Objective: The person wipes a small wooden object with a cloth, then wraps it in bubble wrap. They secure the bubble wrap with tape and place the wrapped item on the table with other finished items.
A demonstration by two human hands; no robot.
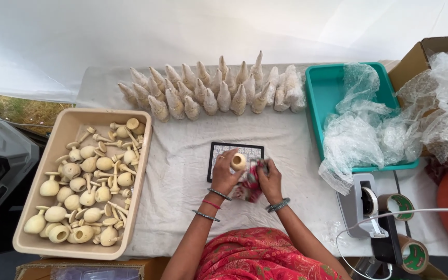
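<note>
My left hand (225, 173) grips a small pale wooden piece (238, 162), its round end facing up. Pressed against that piece is a red and white patterned cloth (250, 182), which my right hand (269, 179) holds. Both hands hover over a small black-framed tablet (224, 151) lying on the white table cover (182, 171). Bangles ring both wrists.
A beige tray (141, 171) of several pale wooden pieces sits at left. Wrapped cone shapes (213, 91) line the far side. A teal bin (321, 98) with clear bubble wrap (361, 135) stands at right, a cardboard box (416, 59) behind it, and a tape dispenser (366, 205) with tape rolls near right.
</note>
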